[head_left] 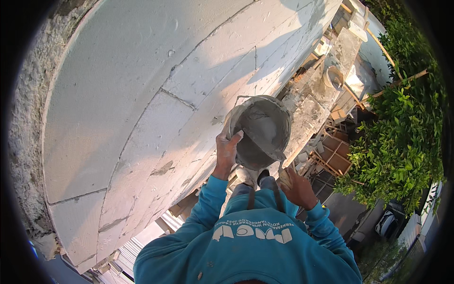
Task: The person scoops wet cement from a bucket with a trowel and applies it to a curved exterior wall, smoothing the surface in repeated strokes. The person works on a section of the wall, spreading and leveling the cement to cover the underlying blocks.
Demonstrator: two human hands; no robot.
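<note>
A round bucket (286, 118) of wet grey mortar (262, 125) is held up in front of my body, its mouth facing up at me. My left hand (227, 150) is closed on its left rim, with the thumb over the edge. Lower right of the bucket, my right hand (300, 188) is closed around the pale handle of a trowel (285, 179). The trowel's blade is hard to make out against the mortar and the bucket's rim. Both hands have dusty grey smears.
A wall of large pale blocks (142, 109) rises at my left, with dark joints. A narrow plank platform (307, 116) runs ahead, bearing another bucket (334, 78). Bamboo poles (380, 45) and leafy branches (402, 137) stand at the right. Far below are wooden frames (333, 154) and ground.
</note>
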